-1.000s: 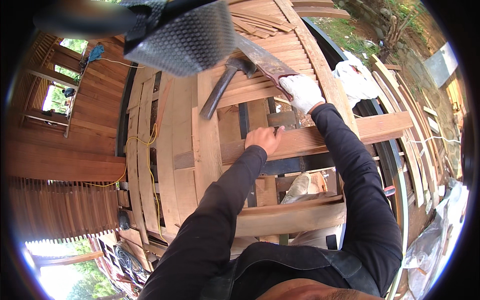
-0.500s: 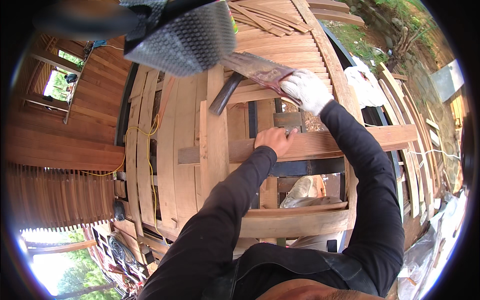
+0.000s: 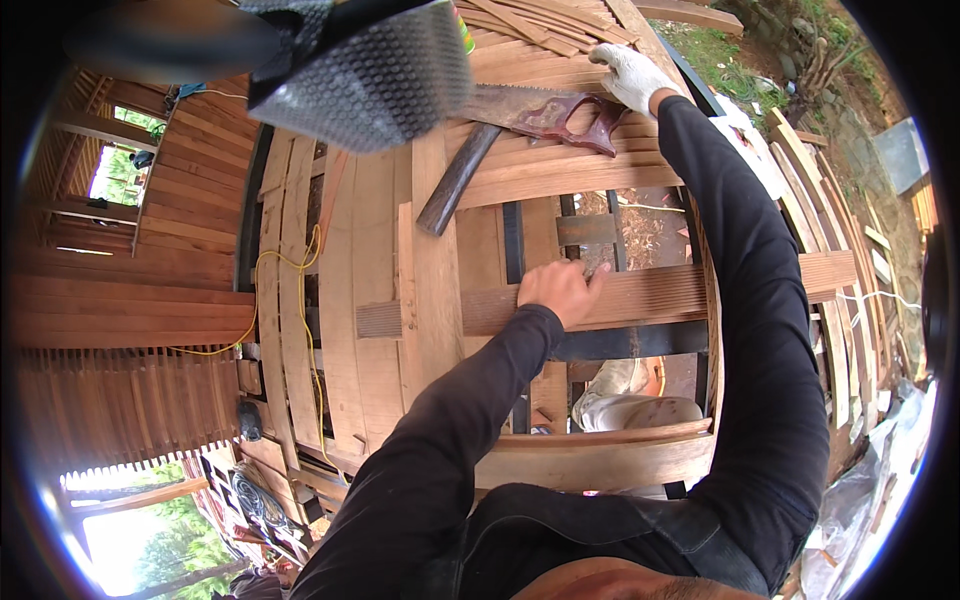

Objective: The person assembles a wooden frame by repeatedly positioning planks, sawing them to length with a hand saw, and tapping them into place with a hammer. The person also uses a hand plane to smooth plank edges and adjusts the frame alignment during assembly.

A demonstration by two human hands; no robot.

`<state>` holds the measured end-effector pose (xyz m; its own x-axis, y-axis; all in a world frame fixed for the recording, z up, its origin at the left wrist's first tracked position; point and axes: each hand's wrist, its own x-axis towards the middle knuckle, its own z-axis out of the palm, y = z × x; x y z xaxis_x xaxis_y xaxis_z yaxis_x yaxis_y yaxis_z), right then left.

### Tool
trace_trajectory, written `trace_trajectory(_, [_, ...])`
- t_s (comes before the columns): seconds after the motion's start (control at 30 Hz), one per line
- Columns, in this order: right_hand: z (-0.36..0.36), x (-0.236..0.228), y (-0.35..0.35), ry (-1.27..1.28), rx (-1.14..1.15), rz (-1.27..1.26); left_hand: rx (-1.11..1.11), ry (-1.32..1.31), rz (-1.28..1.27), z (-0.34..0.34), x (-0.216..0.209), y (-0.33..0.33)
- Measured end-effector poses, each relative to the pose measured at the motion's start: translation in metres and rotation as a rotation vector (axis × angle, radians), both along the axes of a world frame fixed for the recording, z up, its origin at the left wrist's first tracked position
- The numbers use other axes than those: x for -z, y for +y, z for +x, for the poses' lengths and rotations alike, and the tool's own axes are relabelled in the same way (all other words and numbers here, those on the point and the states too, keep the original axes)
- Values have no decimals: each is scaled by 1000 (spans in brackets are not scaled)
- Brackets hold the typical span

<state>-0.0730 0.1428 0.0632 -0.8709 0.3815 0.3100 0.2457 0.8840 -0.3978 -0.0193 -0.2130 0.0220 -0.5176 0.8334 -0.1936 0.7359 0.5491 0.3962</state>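
Observation:
My bare left hand (image 3: pixel 560 293) is closed over a brown grooved board (image 3: pixel 655 297), its fingers curled over the far edge. That board lies crosswise over the open framing, and its right end sticks out past the side beam. A handsaw (image 3: pixel 545 112) with a worn reddish wooden handle rests on the slats beyond, its blade partly hidden behind a dark textured object. Just past the saw's handle, my right hand (image 3: pixel 635 78), in a white knit glove, reaches out with its fingers extended and nothing visible in them. A dark tool handle (image 3: pixel 458 182) lies partly under the saw blade.
Loose thin strips (image 3: pixel 525 25) lie on the slats at the far side. Gaps between the joists open onto the ground near my shoe (image 3: pixel 615 380). A yellow cord (image 3: pixel 300 265) runs over the planks on the left. Stacked boards (image 3: pixel 815 270) lie to the right.
My right hand has let go of the saw and moved away from me, past its handle. The saw now lies on the slats. My left hand stays on the grooved board.

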Motion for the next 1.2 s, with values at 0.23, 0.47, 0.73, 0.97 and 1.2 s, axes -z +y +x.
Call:
trace_trajectory(0.23, [-111,44,20,-20,252,268,43,9,83,0,-1,8])
trace_trajectory(0.47, [-120,16,-23,-66,388,311,19,-7,142,-3,6,1])
trace_trajectory(0.73, [-109,-12,-6,-421,509,173,63,-5,204,-3,17,-3])
trace_trajectory(0.97, [-105,0,17,-261,541,393,77,-30,156,-6,14,-2])
trace_trajectory(1.2, [-112,-4,34,-126,408,261,37,-37,58,-2,13,7])
